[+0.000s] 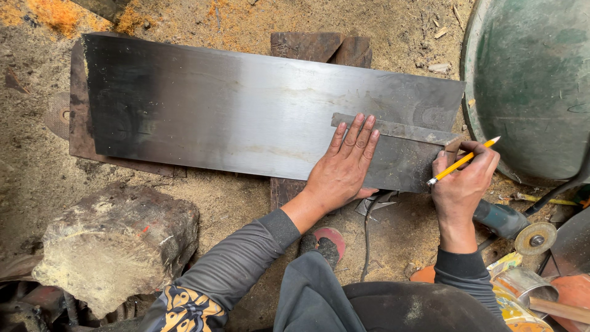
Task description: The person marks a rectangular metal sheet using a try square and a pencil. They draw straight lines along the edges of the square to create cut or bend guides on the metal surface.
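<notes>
Head view showed the left hand (344,172) with fingers (356,138) pressed together, flat on a small metal piece (399,154) that lay on the long steel sheet (246,110). Just right of those fingers, the right hand (461,184) pinched a yellow pencil (462,161), tip at the piece's edge. An angle grinder (513,224) lay below on the sawdust floor (246,203).

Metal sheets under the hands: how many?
2: a large steel sheet across the ground, and a small template piece on its right end, pinned by the left hand. More may be hidden.
</notes>
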